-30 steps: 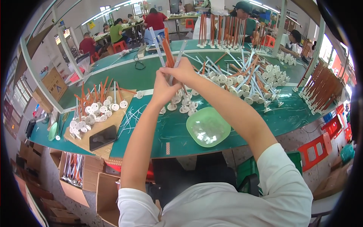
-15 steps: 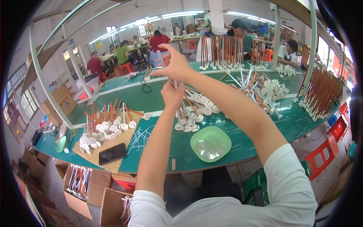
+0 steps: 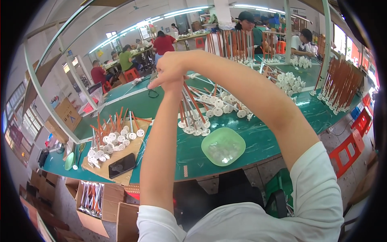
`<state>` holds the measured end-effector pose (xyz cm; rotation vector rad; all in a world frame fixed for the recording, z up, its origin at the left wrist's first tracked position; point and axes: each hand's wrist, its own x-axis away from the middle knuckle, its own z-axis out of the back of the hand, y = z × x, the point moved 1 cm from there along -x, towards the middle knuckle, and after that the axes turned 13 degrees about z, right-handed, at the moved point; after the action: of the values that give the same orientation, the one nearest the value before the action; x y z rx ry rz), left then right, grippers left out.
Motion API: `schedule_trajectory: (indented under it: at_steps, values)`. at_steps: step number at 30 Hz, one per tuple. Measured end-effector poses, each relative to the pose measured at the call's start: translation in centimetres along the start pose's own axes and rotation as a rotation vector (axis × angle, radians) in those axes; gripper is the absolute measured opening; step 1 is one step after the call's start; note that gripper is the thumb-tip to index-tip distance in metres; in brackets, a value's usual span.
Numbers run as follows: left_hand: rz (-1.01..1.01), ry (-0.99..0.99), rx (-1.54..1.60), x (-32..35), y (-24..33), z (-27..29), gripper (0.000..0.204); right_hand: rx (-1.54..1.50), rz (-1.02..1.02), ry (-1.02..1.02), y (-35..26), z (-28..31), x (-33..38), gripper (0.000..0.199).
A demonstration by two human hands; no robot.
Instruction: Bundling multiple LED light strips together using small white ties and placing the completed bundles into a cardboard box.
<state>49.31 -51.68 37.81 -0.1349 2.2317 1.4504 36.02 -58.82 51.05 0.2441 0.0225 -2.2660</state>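
A bundle of sticks point(image 3: 188, 106) is standing splayed on the green table point(image 3: 258, 139).
The left hand point(image 3: 172, 84) is seemingly gripping its upper part; the right hand point(image 3: 171, 64) is covering that grip, and I'm not able to tell its own hold. The white discs point(image 3: 197, 131) are sitting beyond the bowl point(image 3: 211, 138), beside a loose pile point(image 3: 218, 111). I'm thinking an uneven squeeze could let sticks slip into it.

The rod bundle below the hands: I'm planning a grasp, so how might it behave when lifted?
The rods look straight, so probably stiff. Their white discs crowd and overlap, so they may catch on one another. The rods fan out toward the bottom, so a loose grip would likely let them splay.
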Motion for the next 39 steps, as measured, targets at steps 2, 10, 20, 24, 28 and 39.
schedule_trajectory:
  at_steps: [2, 10, 20, 24, 28, 39]
  values:
    - [0.302, 0.156, -0.259, 2.6, 2.9, -6.2, 0.016, 0.136, -0.065, 0.053, 2.1, -0.5, 1.9, 0.084]
    - [0.042, 0.023, -0.465, 5.3, 5.3, -7.7, 0.018, 0.087, -0.099, 0.156, 3.1, -0.8, 1.5, 0.09]
    - [0.268, 0.144, -0.125, 4.7, 8.3, -7.3, 0.021, -0.294, 0.01, 0.686, 3.6, -1.9, 5.1, 0.079]
    - [0.215, 0.254, -0.269, 4.2, 11.0, -9.5, 0.034, -0.935, 0.066, 0.833, 5.1, -6.4, 6.7, 0.087]
    - [0.224, 0.055, -0.263, 3.7, 12.4, -8.5, 0.041, -0.608, -0.004, 0.72, 3.9, -9.1, 6.4, 0.099]
    - [-0.239, 0.043, -0.308, 9.8, 12.6, -6.8, 0.067, -1.084, -0.145, 0.831, 1.4, -7.4, 5.1, 0.03]
